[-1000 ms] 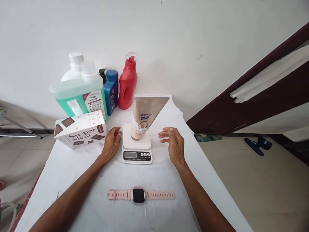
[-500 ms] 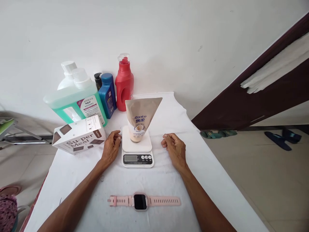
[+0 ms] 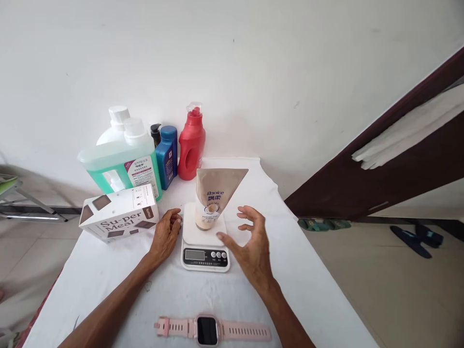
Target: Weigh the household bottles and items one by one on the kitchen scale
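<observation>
A beige Rejoice tube [image 3: 215, 195] stands cap-down on the white kitchen scale [image 3: 204, 241] in the middle of the white-covered table [image 3: 297, 290]. My left hand [image 3: 166, 236] rests on the cloth, its fingertips at the scale's left edge, holding nothing. My right hand [image 3: 250, 244] hovers just right of the scale, fingers spread toward the tube, thumb over the scale's front right corner, holding nothing. A pink smartwatch [image 3: 212, 330] lies flat near the table's front edge.
A white "Su-per Meal" box [image 3: 118, 218] lies left of the scale. Behind it stand a green jug [image 3: 121, 162], a blue bottle [image 3: 167, 154] and a red bottle [image 3: 191, 145] by the wall. A dark door [image 3: 391, 164] and slippers [image 3: 415, 237] are on the right.
My right hand opened from a loose fist on the cloth and lifted toward the tube and scale. My left hand stayed put. The camera tilted up slightly.
</observation>
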{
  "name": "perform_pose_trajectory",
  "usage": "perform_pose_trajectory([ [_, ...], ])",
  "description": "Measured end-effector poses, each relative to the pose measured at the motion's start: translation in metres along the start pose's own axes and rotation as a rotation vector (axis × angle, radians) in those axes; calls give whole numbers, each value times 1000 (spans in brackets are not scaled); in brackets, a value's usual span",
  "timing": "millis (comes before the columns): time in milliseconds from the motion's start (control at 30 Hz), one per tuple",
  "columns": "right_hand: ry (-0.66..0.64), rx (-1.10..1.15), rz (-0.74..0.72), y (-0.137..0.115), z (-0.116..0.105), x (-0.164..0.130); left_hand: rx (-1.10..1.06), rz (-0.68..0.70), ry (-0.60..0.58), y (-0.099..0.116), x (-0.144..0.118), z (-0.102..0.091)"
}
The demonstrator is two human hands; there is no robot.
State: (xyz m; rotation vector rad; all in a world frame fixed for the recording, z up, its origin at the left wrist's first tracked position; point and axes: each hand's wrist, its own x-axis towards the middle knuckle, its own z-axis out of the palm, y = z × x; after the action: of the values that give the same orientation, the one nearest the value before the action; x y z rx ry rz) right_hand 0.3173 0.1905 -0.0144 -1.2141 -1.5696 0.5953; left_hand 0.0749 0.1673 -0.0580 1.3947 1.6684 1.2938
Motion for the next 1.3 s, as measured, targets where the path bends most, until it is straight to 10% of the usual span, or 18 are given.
perform_pose_trajectory([
  [333, 80, -331, -150, -25, 60, 4, -13, 10, 19, -1, 1, 0],
  [667, -62, -76, 101, -29, 57, 15, 0, -17, 9, 1, 1, 0],
  [933, 94, -133, 200, 6, 35, 134, 6, -20, 10, 4, 0, 1],
  [1300, 133, -134, 262, 108, 99, 253, -17, -45, 12, 4, 0, 4],
])
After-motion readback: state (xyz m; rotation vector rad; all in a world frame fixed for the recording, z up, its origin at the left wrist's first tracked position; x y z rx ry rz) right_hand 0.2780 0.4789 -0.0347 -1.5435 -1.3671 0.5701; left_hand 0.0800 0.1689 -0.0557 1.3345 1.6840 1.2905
